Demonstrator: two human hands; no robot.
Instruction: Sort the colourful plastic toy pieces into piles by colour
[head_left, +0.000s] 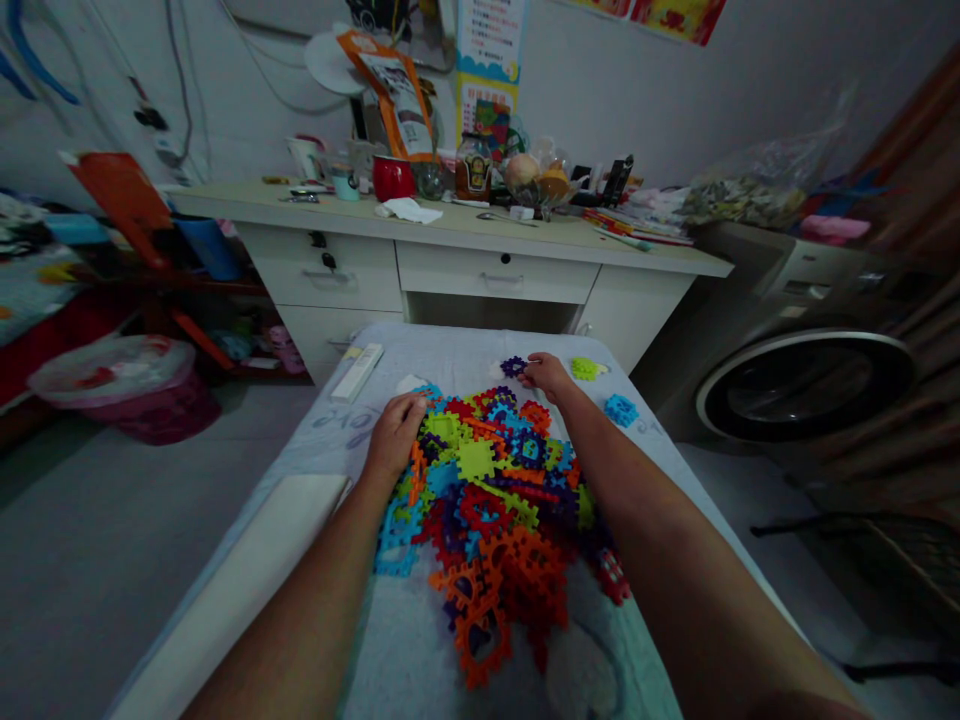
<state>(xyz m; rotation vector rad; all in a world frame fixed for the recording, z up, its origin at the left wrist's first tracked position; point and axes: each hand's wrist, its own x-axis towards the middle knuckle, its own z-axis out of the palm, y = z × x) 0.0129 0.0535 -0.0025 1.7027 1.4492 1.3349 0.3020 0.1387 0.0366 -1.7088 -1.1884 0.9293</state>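
Observation:
A heap of plastic interlocking building pieces (476,460) in green, orange, red, blue and purple lies on the cloth-covered table. My left hand (396,432) rests at the heap's left edge, its fingers loosely laid against the pieces and gripping nothing I can see. Beyond the heap, my right hand (546,376) pinches a purple toothed building piece (514,367) at its fingertips, just over the cloth. To the right of that hand lie a lime green piece (585,369) and a blue piece (621,409), apart from the heap.
A white remote-like strip (358,373) lies at the table's far left, and a long white object (277,560) along its left side. Behind stands a desk (480,232) with drawers, cluttered on top. A washing machine (750,330) is at right, a pink bin (142,390) at left.

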